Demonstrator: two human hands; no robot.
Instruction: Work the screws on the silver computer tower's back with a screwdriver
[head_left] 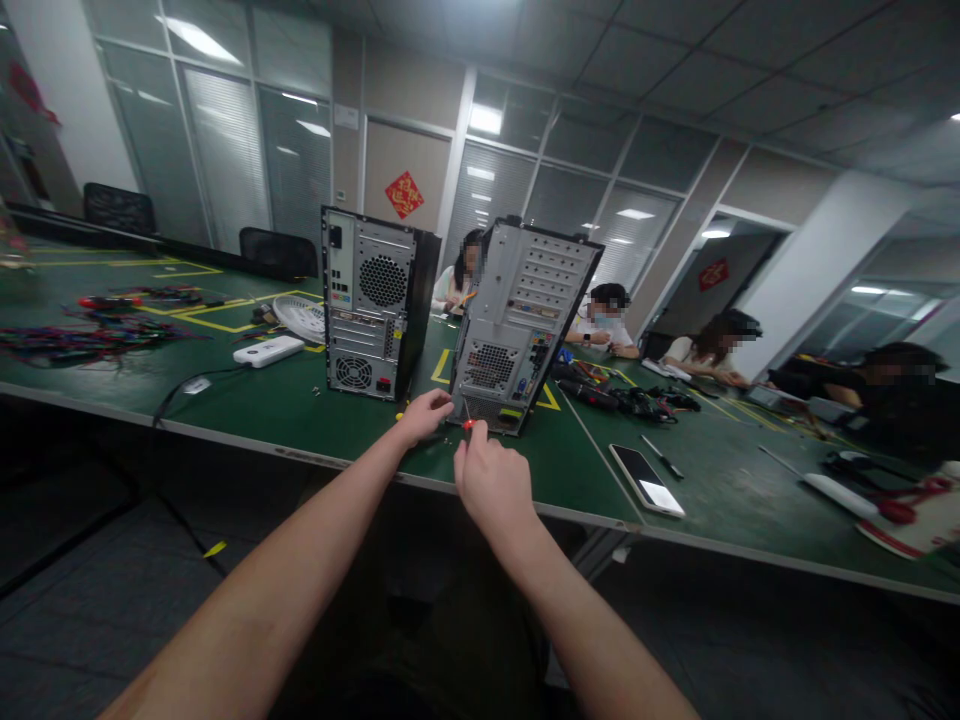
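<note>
A green table [360, 428] with a pale edge runs across the view, and two computer cases stand on it near that edge, rear panels facing the camera. The larger-looking one, the right-hand case [517, 330], is in front of the hands, and it appears slanted in the tilted view. Its rear is bare grey metal framed by dark sides; rows of small perforations cross the upper panel, colored ports sit along the right side, and a honeycomb vent fills the middle. Below that lies a finer mesh with a yellowish label near its right end. The left-hand case [375, 305] stands just beside it, slimmer, with a round vent above, slot covers in the middle, and a fan grille with a red switch at the bottom.

The right hand [495, 475] has its fingers closed around the red handle of a screwdriver [469, 425], whose thin shaft points up to the lower left of the right-hand case's rear. The left hand [426, 416] is at that case's lower left edge, thumb and fingers drawn close together; whether they pinch anything cannot be told. A phone [646, 480] lies to the right, its screen partly bright. Smallest are the tiny bits [316, 391] below the left-hand case.
</note>
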